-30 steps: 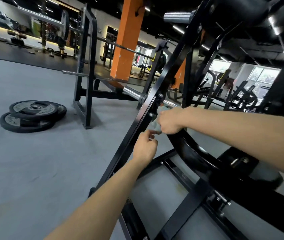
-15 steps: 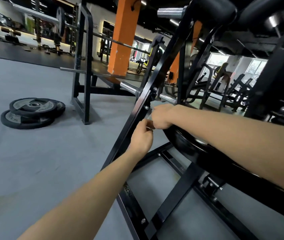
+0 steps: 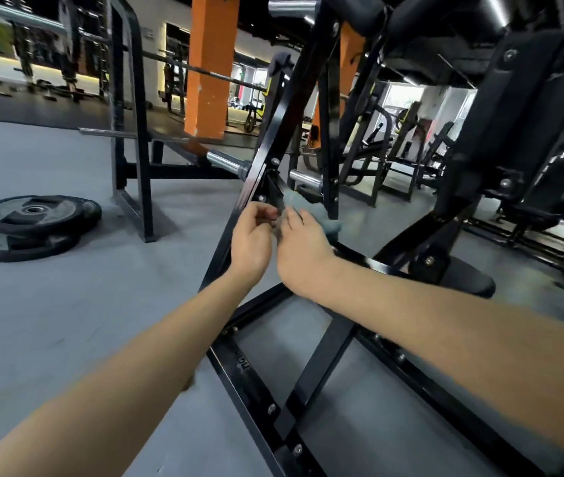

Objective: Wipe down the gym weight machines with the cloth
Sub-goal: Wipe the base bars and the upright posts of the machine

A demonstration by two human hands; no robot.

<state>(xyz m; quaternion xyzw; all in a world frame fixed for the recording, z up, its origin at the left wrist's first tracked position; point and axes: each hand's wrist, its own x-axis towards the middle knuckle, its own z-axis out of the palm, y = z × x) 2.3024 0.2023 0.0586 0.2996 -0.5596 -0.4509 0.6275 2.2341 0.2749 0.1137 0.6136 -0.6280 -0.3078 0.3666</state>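
Grasping: left hand [image 3: 251, 241] and right hand [image 3: 303, 253] both clench crumpled grey-green cloth [image 3: 311, 215].
Location: against slanted black steel machine frame [image 3: 260, 180].
Far left: two black weight plates [image 3: 32, 215] on grey floor [image 3: 50, 321].

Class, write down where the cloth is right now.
Head view, centre: the cloth is bunched in the right hand, just right of the slanted black frame bar.
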